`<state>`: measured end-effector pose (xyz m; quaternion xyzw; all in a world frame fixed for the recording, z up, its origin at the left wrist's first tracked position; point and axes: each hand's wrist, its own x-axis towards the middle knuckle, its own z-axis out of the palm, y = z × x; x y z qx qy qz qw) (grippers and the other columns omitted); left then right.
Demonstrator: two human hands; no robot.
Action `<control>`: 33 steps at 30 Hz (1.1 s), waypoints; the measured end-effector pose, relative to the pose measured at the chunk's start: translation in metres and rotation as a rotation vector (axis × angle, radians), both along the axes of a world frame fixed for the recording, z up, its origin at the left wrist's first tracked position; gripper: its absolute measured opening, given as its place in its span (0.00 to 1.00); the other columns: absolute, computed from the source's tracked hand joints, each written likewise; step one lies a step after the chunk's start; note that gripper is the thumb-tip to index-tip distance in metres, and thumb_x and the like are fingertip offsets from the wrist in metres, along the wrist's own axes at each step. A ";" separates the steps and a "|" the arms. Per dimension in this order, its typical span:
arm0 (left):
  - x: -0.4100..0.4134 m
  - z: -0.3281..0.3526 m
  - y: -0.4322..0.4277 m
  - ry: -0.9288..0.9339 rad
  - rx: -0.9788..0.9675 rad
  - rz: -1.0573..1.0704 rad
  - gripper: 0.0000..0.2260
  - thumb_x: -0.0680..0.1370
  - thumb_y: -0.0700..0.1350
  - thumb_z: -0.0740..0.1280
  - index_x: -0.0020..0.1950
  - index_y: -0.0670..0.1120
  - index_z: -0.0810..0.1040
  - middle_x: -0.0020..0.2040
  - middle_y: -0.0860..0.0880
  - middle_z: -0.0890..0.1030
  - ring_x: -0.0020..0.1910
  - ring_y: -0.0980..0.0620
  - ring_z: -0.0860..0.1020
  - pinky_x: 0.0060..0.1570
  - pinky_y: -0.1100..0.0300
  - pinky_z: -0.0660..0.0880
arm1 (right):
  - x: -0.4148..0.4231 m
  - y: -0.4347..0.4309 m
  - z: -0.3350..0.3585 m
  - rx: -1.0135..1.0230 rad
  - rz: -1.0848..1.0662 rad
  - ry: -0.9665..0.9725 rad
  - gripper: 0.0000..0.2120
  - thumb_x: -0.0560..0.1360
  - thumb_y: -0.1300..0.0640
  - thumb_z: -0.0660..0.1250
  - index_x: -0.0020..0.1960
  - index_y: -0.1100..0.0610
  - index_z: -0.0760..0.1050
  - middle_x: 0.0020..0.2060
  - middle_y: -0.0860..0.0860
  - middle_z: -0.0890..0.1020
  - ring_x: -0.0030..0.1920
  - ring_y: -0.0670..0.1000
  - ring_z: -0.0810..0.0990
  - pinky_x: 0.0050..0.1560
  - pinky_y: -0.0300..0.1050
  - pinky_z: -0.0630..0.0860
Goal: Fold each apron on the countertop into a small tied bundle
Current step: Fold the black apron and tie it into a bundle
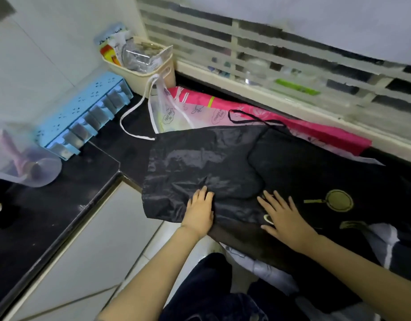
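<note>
A black apron (223,163) with gold utensil prints lies spread over the dark countertop (112,149), part of it folded over itself. My left hand (200,209) lies flat on its shiny near-left corner at the counter edge. My right hand (283,216) presses flat on the apron, fingers spread, just left of the gold print. Its thin black strap (246,117) loops toward the back. Behind it lie a pink apron (292,126) and a translucent white apron (172,114) with white ties.
A cream basket (142,72) of packets stands in the back corner. A blue rack (81,117) sits along the left wall, with a clear plastic jug (26,163) in front of it. A slatted window (292,66) runs behind the counter. White tiled floor lies below.
</note>
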<state>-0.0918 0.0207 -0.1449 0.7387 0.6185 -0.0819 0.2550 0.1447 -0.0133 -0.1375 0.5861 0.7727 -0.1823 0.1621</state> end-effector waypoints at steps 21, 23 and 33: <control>0.217 0.019 -0.060 0.038 0.281 -0.362 0.32 0.79 0.33 0.55 0.78 0.46 0.42 0.79 0.46 0.48 0.77 0.48 0.47 0.75 0.48 0.45 | 0.162 -0.051 0.055 0.691 0.098 0.170 0.08 0.67 0.60 0.59 0.36 0.57 0.78 0.29 0.51 0.76 0.26 0.52 0.76 0.26 0.39 0.68; 0.218 0.021 -0.071 0.011 0.256 -0.428 0.32 0.79 0.32 0.54 0.78 0.46 0.42 0.79 0.47 0.47 0.77 0.48 0.47 0.75 0.49 0.45 | 0.156 -0.072 0.048 0.652 0.115 0.188 0.08 0.66 0.60 0.60 0.37 0.55 0.78 0.31 0.49 0.77 0.28 0.50 0.77 0.27 0.38 0.69; 0.219 0.004 -0.109 0.188 0.081 -0.453 0.34 0.77 0.32 0.55 0.78 0.46 0.42 0.78 0.44 0.43 0.77 0.45 0.41 0.74 0.45 0.42 | 0.205 -0.149 0.008 0.408 -0.701 0.458 0.19 0.78 0.58 0.64 0.66 0.62 0.68 0.62 0.57 0.72 0.64 0.56 0.70 0.65 0.49 0.66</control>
